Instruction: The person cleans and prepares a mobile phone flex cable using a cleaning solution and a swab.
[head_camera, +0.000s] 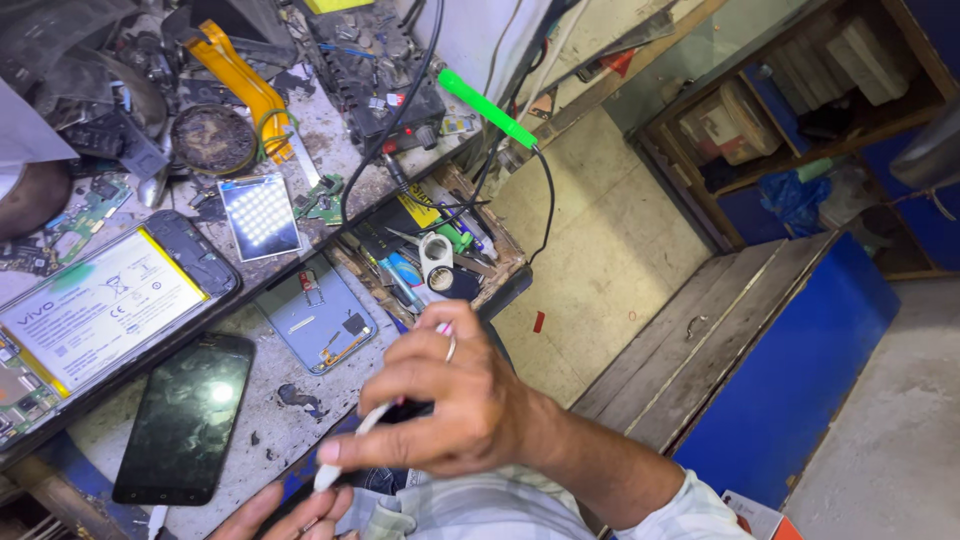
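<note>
Seemingly one brush (345, 445), two phones (185, 420).

- The table (262, 420) is a grey, scuffed top strewn with dark scraps and grime.
- An opened phone (105, 310) with its battery showing lies on it and serves as the landmark.
- A black phone (186, 418), screen up, lies just below the opened phone.
- A pale blue back cover (318, 312) lies to the right of the opened phone.
- A small lit panel (259, 214) sits above and right of it.
- A round dirty tin (213, 140) lies farther up.
- An orange flat cable (245, 85) runs beside the tin.
- A green circuit board (85, 215) lies just above the opened phone.
</note>
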